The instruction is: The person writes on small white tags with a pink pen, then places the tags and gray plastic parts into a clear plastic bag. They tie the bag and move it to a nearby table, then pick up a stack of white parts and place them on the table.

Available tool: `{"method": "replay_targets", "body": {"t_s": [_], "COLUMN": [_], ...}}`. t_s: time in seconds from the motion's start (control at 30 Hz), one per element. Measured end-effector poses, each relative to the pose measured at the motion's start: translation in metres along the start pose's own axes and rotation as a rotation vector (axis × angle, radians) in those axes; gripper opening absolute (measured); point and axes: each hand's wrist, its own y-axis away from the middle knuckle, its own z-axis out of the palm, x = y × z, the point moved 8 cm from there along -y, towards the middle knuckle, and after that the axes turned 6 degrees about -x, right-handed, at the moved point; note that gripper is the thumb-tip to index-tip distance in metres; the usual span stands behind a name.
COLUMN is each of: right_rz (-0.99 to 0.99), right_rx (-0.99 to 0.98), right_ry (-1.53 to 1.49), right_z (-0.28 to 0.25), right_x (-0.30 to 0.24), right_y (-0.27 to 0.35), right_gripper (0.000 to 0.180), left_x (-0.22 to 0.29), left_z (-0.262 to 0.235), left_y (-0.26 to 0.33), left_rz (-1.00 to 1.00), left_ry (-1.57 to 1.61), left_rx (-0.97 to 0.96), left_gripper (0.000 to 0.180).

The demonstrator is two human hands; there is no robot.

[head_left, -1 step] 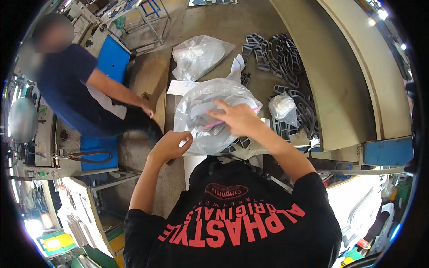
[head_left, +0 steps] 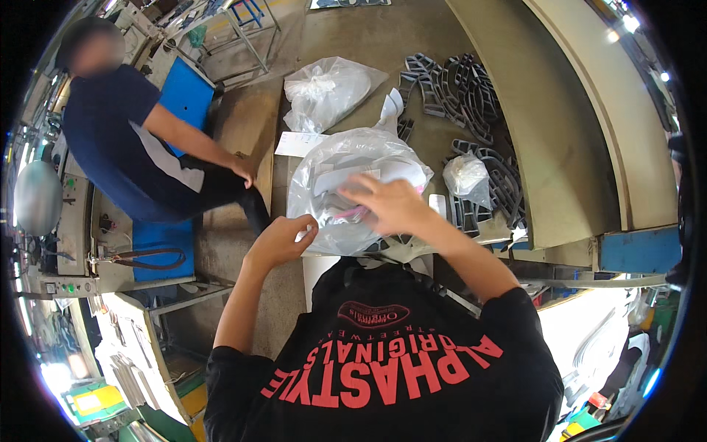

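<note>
A large clear plastic bag point(head_left: 302, 180) stands opened on the table in front of me, with white and grey flat cut pieces point(head_left: 335, 180) inside. At its near left edge my left hand point(head_left: 276, 239) is closed, fingers pinched on a bit of the bag. Over the bag's mouth hovers my right hand point(head_left: 398, 210), slightly blurred, its fingers stretched toward the pieces and apparently holding nothing. Beneath those fingers lies a pink strip point(head_left: 350, 213), partly hidden by the hand. Whether the fingertips touch the pieces, I cannot tell.
Behind stands another filled clear bag point(head_left: 328, 92), beside a white paper point(head_left: 298, 144). Dark curved metal cutting dies point(head_left: 460, 96) crowd the right, with a small wrapped bundle point(head_left: 466, 177) among them. A tall beige panel point(head_left: 545, 132) bounds that side. A person point(head_left: 140, 147) sits at left.
My right hand has shifted slightly right and down over the bag, and the pink strip shows less. The person at left has leaned back a little. My left hand keeps its place.
</note>
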Motion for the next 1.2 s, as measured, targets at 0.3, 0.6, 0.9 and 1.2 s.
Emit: {"method": "replay_targets", "body": {"t_s": [0.3,0.6,0.9,1.2], "right_rz": [0.056,0.557,0.869,0.702], "right_rx": [0.051,0.047,0.137,0.368], "right_ry": [-0.235,-0.003,0.308,0.091], "right_z": [0.014,0.01,-0.049,-0.124], "right_x": [-0.019,0.072,0.101,0.035], "right_y": [0.039,0.099,0.062,0.068], "right_gripper": [0.036,0.028,0.049,0.059], "left_x": [0.048,-0.066,-0.073,0.009], "left_z": [-0.066,-0.045,-0.078,-0.172], "left_y": [0.006,-0.074,-0.109,-0.024], "left_rz": [0.211,-0.377,-0.479,-0.551], "left_ry": [-0.092,-0.696,-0.709,-0.578], "left_rx": [0.11,-0.363,-0.381,0.2], "left_gripper": [0.007,0.039,0.044,0.056]}}
